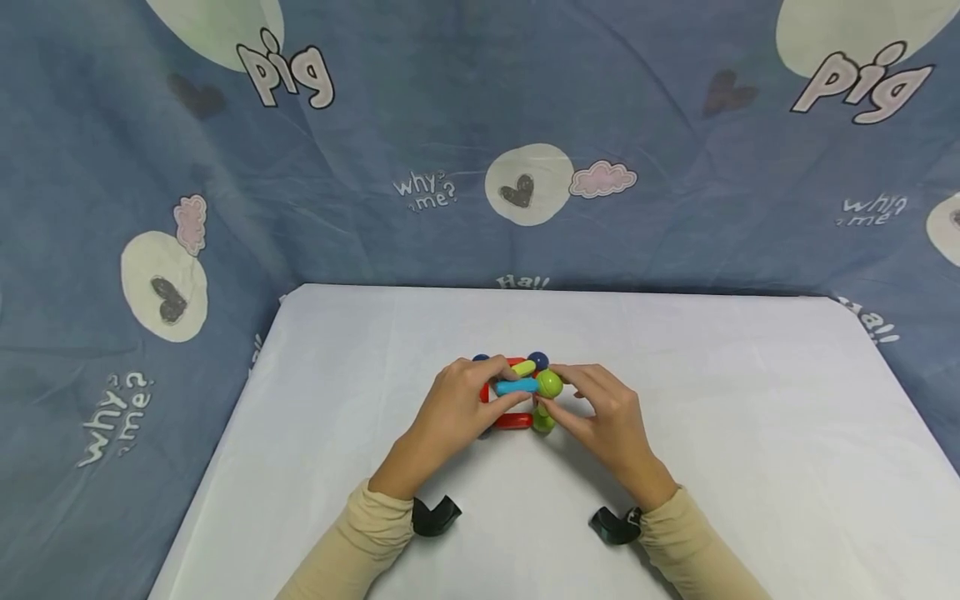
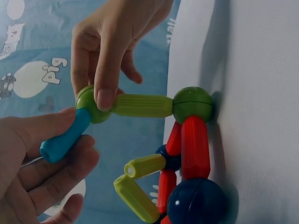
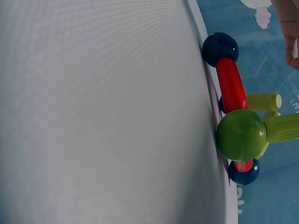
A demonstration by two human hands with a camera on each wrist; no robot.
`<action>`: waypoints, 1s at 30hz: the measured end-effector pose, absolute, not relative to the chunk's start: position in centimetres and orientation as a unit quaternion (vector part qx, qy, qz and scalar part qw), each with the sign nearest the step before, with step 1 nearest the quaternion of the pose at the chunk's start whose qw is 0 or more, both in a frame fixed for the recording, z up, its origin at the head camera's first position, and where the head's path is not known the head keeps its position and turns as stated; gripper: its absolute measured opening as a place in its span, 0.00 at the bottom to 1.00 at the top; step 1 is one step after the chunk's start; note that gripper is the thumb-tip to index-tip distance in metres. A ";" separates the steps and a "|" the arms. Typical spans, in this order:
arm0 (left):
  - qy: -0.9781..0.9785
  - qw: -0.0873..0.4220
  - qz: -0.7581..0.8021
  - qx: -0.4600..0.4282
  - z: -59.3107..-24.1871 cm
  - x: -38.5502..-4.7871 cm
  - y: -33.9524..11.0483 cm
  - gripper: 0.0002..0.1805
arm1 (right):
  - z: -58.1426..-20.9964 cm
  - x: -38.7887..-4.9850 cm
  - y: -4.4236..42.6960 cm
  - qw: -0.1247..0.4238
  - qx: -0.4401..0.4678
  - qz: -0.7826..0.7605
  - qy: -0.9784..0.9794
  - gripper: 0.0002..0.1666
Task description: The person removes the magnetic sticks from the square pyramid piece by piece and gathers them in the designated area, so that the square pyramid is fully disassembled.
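The left hand (image 1: 459, 406) (image 2: 51, 158) pinches a blue stick (image 1: 516, 387) (image 2: 65, 136) between thumb and fingers. The stick's far end touches an upper green ball (image 1: 550, 383) (image 2: 93, 105), which the right hand (image 1: 606, 414) (image 2: 114, 46) grips with thumb and fingers. A yellow-green stick (image 2: 142, 106) (image 3: 282, 128) joins that ball to a lower green ball (image 2: 192, 104) (image 3: 241, 135) on the table. Red sticks (image 1: 513, 421) (image 2: 195, 147) (image 3: 231, 84) and dark blue balls (image 1: 537, 360) (image 2: 196, 201) (image 3: 220, 49) form the base. The right wrist view does not show the right hand.
Two more yellow-green sticks (image 2: 145, 165) (image 2: 136, 198) lean up from the base, tips close together. The white table (image 1: 360, 333) reaches back to a printed blue cloth (image 1: 450, 100). Black bands (image 1: 437, 517) (image 1: 617, 527) are at both wrists.
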State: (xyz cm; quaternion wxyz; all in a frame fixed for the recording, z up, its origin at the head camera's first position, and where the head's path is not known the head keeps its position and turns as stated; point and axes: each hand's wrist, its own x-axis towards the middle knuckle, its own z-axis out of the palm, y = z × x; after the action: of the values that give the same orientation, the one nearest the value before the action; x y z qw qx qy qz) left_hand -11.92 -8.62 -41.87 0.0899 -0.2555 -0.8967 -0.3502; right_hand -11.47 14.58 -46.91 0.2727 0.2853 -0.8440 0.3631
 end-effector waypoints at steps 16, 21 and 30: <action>-0.890 0.115 -0.378 -0.227 -40.9 -12.6 -10.5 0.11 | -47.3 -12.2 16.2 0.294 0.250 0.368 -0.846 0.26; -0.892 0.087 -0.391 -0.207 -40.6 -13.0 -11.3 0.13 | -47.2 -12.1 16.4 0.278 0.248 0.367 -0.852 0.25; -0.901 0.055 -0.392 -0.179 -40.3 -13.7 -14.2 0.20 | -47.2 -12.1 15.9 0.266 0.266 0.371 -0.849 0.28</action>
State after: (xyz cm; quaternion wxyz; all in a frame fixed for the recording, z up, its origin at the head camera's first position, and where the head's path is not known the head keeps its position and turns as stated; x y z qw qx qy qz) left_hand -13.67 -14.22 -40.32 0.0554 -0.1792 -0.9005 -0.3922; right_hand -12.14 15.89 -47.19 0.2660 0.2657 -0.8489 0.3715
